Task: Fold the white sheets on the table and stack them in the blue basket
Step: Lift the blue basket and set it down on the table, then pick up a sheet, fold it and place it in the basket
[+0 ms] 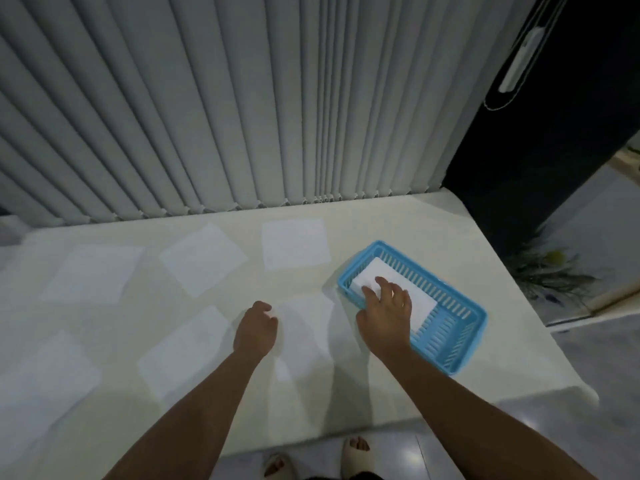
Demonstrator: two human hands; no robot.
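Observation:
A blue basket (460, 306) lies at the right of the table with a folded white sheet (420, 301) inside it. My right hand (388, 306) rests spread on that folded sheet, fingers apart, pressing it down. My left hand (256, 327) hovers loosely curled at the left edge of an unfolded white sheet (304, 334) near the table's middle; whether it pinches the sheet is unclear. Several more flat white sheets lie around: one (294, 244) at the back, one (202, 258) to its left, one (91, 273) far left.
The table (502, 368) has a pale cloth. Grey vertical blinds (207, 116) hang behind it. A dark panel (554, 150) stands at the back right. More sheets (183, 351) lie at the front left. My feet in sandals (353, 455) show below the front edge.

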